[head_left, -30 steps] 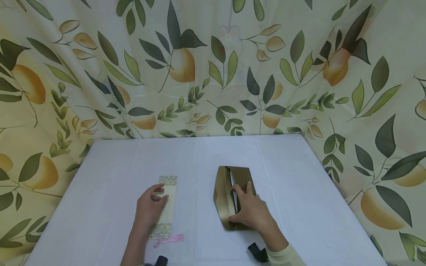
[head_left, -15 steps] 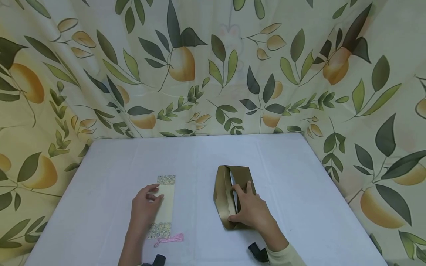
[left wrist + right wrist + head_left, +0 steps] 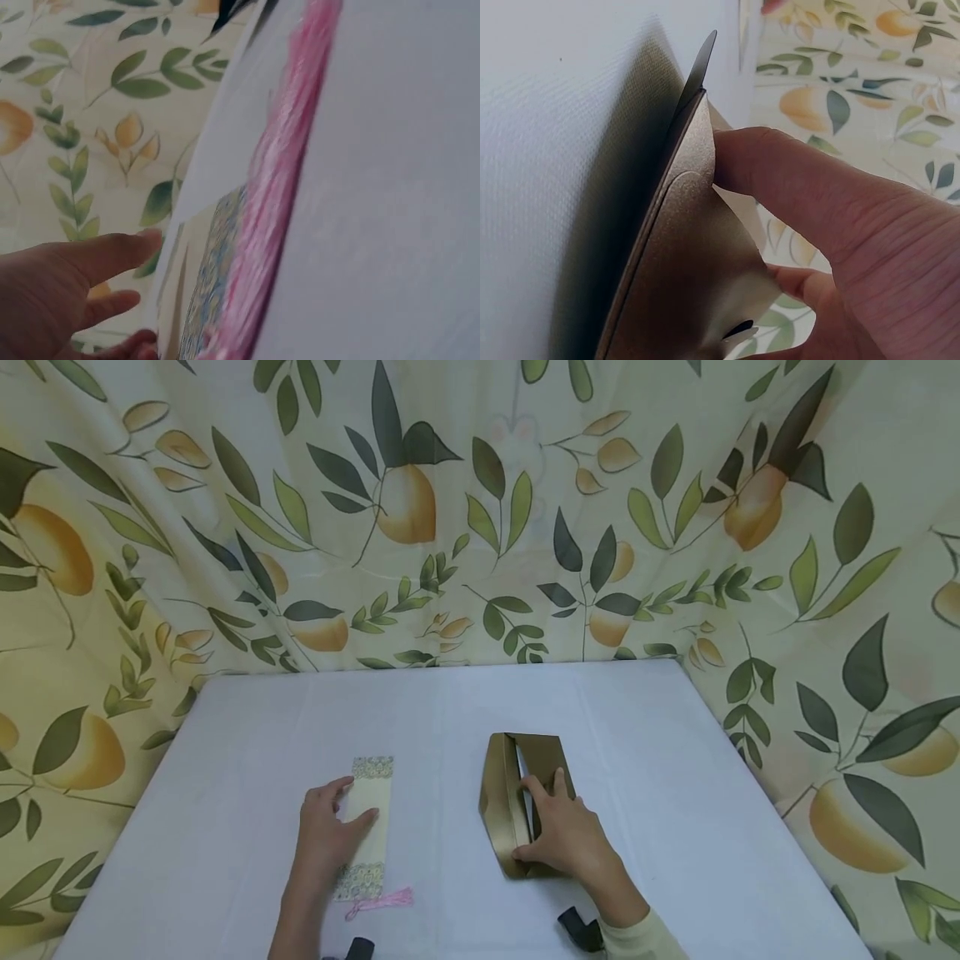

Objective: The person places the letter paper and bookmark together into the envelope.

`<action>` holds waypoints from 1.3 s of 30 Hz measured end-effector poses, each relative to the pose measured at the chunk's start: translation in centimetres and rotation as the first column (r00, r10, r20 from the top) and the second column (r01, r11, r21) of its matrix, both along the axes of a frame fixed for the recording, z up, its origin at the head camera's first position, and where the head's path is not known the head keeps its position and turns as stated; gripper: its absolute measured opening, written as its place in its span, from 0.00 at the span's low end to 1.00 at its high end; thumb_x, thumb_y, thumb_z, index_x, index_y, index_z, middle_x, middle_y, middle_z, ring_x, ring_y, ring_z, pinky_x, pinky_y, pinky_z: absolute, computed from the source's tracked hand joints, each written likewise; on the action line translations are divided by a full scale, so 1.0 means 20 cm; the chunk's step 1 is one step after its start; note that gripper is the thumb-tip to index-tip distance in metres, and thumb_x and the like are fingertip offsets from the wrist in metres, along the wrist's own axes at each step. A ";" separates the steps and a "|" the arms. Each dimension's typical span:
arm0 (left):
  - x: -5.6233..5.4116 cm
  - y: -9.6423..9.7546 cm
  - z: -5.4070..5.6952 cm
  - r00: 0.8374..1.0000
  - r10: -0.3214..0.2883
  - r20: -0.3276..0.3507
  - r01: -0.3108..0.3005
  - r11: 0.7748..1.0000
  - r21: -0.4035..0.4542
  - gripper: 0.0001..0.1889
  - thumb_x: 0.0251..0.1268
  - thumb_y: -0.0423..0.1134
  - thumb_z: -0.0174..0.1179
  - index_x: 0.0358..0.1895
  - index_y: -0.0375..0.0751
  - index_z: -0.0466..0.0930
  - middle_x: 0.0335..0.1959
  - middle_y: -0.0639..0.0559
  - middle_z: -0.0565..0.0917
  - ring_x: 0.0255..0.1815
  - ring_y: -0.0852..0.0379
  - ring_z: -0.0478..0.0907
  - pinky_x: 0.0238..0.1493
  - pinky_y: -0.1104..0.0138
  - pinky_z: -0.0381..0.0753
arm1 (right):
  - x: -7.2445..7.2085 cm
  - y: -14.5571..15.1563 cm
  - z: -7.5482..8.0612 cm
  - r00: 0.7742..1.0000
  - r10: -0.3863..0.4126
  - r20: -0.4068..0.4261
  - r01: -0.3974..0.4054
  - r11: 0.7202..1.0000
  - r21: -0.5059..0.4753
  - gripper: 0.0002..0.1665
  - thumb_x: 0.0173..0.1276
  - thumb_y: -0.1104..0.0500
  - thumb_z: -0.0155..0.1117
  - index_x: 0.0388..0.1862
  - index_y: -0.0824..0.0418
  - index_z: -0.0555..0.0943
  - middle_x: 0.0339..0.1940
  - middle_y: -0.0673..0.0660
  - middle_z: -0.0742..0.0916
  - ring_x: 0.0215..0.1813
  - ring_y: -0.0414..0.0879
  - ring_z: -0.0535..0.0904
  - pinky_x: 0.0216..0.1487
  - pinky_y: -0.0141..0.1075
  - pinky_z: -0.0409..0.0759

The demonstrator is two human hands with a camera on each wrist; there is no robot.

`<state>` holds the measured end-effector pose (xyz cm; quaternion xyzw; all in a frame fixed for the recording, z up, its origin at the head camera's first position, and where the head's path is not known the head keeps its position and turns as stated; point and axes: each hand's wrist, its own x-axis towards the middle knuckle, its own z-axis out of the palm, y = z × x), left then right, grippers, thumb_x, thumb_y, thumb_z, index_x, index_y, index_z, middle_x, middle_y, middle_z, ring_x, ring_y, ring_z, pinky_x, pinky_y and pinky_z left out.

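A gold envelope point(image 3: 498, 802) lies at the middle right of the table, its pointed flap folded out to the left and its mouth parted. My right hand point(image 3: 573, 839) holds it at the mouth, thumb at the near end and index finger farther up. In the right wrist view the thumb point(image 3: 780, 172) presses against the envelope's edge. To the left lies a pale bookmark point(image 3: 371, 818) with patterned bands at both ends and a pink tassel point(image 3: 382, 902). My left hand point(image 3: 326, 831) hovers over its left edge, thumb and fingers spread apart, holding nothing.
A white cloth covers the table point(image 3: 442, 718). Behind it hangs a curtain point(image 3: 487, 593) printed with leaves and fruit. Black camera parts point(image 3: 581, 931) show by the right wrist, and another black piece point(image 3: 361, 948) by the left wrist.
My left hand has shifted slightly left, and its thumb has spread away from the fingers. The bookmark moved a little left. My right hand and the envelope stay put.
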<state>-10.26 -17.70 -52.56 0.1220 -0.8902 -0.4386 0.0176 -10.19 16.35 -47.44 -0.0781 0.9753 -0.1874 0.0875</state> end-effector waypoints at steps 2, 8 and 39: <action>0.01 0.02 -0.01 0.999 -0.045 0.009 0.046 0.999 -0.021 0.42 0.56 0.40 0.77 0.73 0.34 0.69 0.65 0.26 0.64 0.65 0.29 0.61 0.56 0.37 0.74 | 0.01 0.00 -0.01 1.000 0.000 0.012 0.000 1.000 -0.003 0.59 0.42 0.44 0.90 0.73 0.53 0.70 0.74 0.85 0.60 0.56 0.88 0.72 0.40 0.68 0.80; 0.01 0.06 0.01 0.997 -0.077 0.011 0.077 0.996 -0.047 0.43 0.53 0.37 0.78 0.74 0.37 0.68 0.63 0.25 0.62 0.64 0.28 0.60 0.52 0.37 0.75 | -0.02 0.01 0.02 0.998 0.005 0.059 -0.004 1.000 -0.012 0.59 0.44 0.43 0.89 0.73 0.53 0.69 0.76 0.84 0.58 0.39 0.72 0.83 0.34 0.58 0.82; -0.05 0.16 0.15 0.974 -0.225 -0.019 0.224 0.954 0.201 0.33 0.67 0.34 0.69 0.75 0.52 0.72 0.77 0.42 0.67 0.69 0.33 0.71 0.63 0.40 0.73 | -0.11 0.08 0.11 0.974 0.076 0.212 -0.054 0.993 -0.107 0.58 0.50 0.44 0.86 0.75 0.52 0.64 0.79 0.81 0.51 0.50 0.64 0.82 0.43 0.51 0.80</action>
